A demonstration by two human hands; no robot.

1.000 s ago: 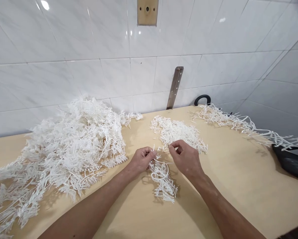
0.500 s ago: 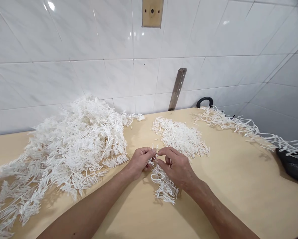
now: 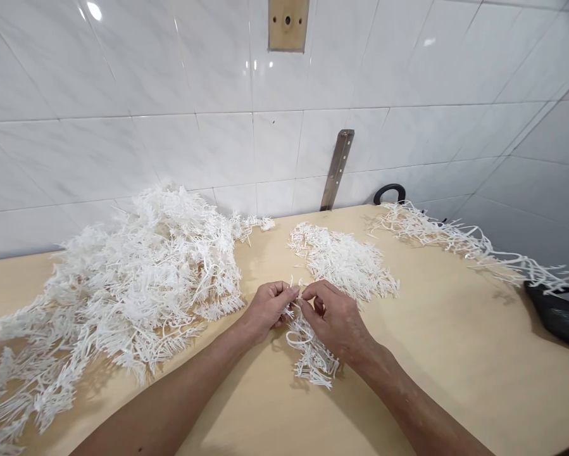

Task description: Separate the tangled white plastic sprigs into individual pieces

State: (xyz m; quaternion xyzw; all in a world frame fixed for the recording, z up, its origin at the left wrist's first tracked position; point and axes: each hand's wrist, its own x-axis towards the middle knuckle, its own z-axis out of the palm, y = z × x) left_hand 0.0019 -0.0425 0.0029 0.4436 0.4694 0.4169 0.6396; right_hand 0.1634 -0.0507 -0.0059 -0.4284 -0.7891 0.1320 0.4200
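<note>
My left hand (image 3: 268, 309) and my right hand (image 3: 334, 320) meet over the middle of a light wooden table (image 3: 436, 354). Both pinch the top of a white plastic strip of small comb-like pieces (image 3: 310, 351), which trails down onto the table between my wrists. The fingertips of the two hands touch at the strip's upper end. Just beyond my right hand lies a small heap of separated white pieces (image 3: 343, 261).
A large tangled pile of white plastic strips (image 3: 132, 285) covers the table's left half. A thinner line of bare strips (image 3: 459, 244) runs along the right edge, over a black object (image 3: 557, 316). A metal hinge strip (image 3: 336, 168) leans on the tiled wall.
My right hand has moved left from the small heap to meet my left hand at the strip's top. My left hand has stayed in place.
</note>
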